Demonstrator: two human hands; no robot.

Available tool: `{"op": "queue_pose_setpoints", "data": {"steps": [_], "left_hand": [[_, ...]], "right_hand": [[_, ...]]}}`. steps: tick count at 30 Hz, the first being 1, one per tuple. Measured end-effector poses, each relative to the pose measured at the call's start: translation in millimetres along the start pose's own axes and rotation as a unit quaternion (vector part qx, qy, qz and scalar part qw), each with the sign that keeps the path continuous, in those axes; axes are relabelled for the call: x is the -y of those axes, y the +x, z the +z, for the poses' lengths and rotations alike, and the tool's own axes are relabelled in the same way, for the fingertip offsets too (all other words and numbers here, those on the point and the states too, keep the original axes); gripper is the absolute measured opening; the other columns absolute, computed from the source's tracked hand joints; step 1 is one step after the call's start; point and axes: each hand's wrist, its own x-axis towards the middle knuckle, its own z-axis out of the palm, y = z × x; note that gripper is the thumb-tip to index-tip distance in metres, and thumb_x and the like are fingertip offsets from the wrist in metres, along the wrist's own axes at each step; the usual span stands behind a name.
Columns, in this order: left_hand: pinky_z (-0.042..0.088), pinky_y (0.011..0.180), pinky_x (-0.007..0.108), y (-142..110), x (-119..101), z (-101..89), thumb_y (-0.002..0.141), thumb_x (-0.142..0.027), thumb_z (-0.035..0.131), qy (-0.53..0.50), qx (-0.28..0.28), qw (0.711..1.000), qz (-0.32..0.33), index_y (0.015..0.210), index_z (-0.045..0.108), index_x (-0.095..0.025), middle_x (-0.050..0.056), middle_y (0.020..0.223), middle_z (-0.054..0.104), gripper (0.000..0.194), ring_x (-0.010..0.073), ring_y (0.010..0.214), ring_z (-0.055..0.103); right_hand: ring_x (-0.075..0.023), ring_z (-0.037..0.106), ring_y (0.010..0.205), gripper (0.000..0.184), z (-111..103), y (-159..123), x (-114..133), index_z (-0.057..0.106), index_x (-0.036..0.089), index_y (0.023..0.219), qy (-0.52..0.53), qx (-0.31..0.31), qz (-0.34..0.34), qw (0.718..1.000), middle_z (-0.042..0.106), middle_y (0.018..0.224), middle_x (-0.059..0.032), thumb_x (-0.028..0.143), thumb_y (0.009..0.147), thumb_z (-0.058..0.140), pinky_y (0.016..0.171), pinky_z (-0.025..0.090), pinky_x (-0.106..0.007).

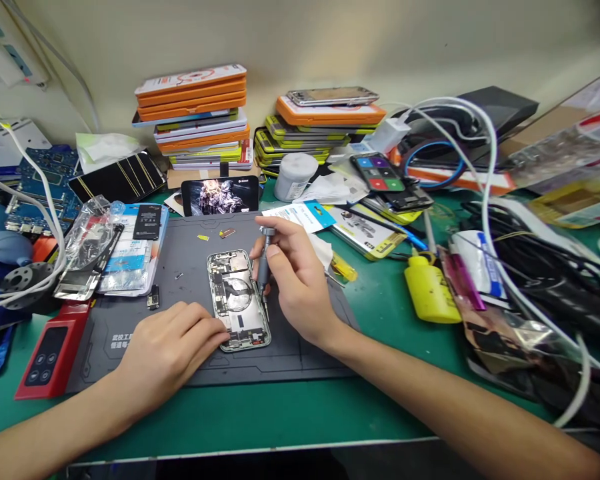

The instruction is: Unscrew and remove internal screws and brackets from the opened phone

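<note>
Near the front edge of the desk (300,417), the left hand (167,343) touches an open phone (240,307); I can't tell its grip. The right hand (300,287) is wrapped round a screwdriver (263,267). Behind stands a lit screen (220,197).

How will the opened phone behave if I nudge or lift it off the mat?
The opened phone should stay stiff, as its frame looks straight and unbent. It is probably fragile inside, since its small parts lie exposed. Lying flat on the mat, it seems likelier to slide than to tip or roll.
</note>
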Motion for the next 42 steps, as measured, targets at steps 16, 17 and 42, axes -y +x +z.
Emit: {"op": "queue_pose_setpoints", "data": {"steps": [16, 17, 42], "left_hand": [[0.029, 0.051, 0.035, -7, -8, -4.8, 0.106, -0.015, 0.051, -0.032, -0.038, 0.996, 0.077, 0.067, 0.049, -0.022, -0.004, 0.058, 0.049, 0.04, 0.0143, 0.052, 0.038], [0.029, 0.051, 0.035, -7, -8, -4.9, 0.106, -0.015, 0.052, -0.029, -0.041, 0.996, 0.08, 0.066, 0.05, -0.022, -0.004, 0.058, 0.049, 0.04, 0.0143, 0.052, 0.038], [0.033, 0.052, 0.034, -11, -8, 1.7, 0.108, -0.017, 0.046, -0.02, -0.057, 0.996, 0.07, 0.068, 0.054, -0.022, -0.003, 0.058, 0.054, 0.042, 0.0137, 0.05, 0.047]], "right_hand": [[-0.0187, 0.079, 0.115, 0.027, 9, -18, 15, 0.064, 0.034, 0.131, 0.057, 0.023, -0.062, 0.996, 0.078, 0.116, -0.0016, 0.018, 0.109, 0.063, 0.089, 0.075, -0.035], [-0.0184, 0.079, 0.119, 0.022, 9, -20, 15, 0.064, 0.033, 0.124, 0.062, 0.033, -0.064, 0.995, 0.079, 0.117, -0.0015, 0.016, 0.109, 0.063, 0.092, 0.075, -0.034], [-0.0233, 0.052, 0.158, 0.033, 8, -23, 3, 0.062, 0.025, 0.112, -0.138, 0.344, -0.134, 0.919, 0.063, 0.161, -0.0138, -0.002, 0.1, 0.046, 0.123, 0.055, -0.048]]}}
